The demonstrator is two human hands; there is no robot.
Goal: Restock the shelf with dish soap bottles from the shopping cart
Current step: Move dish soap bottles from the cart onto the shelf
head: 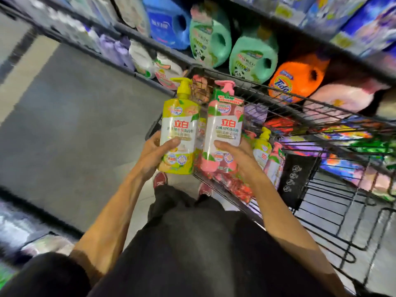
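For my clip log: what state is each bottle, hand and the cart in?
yellow bottle, upright, held in the air
pink bottle, upright, held in the air
left hand, grips the yellow bottle
right hand, grips the pink bottle
shopping cart, holds more pump bottles

I can't see the left hand's point(153, 155) fingers behind the yellow bottle point(180, 125), nor the right hand's point(240, 157) behind the pink bottle point(224, 125); shelf jugs point(252, 54) beyond both hands are blurred.

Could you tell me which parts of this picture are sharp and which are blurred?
Head view: the yellow pump-top soap bottle in the left hand and the pink pump-top soap bottle in the right hand are sharp; the orange shelf jug and grey floor are motion-smeared.
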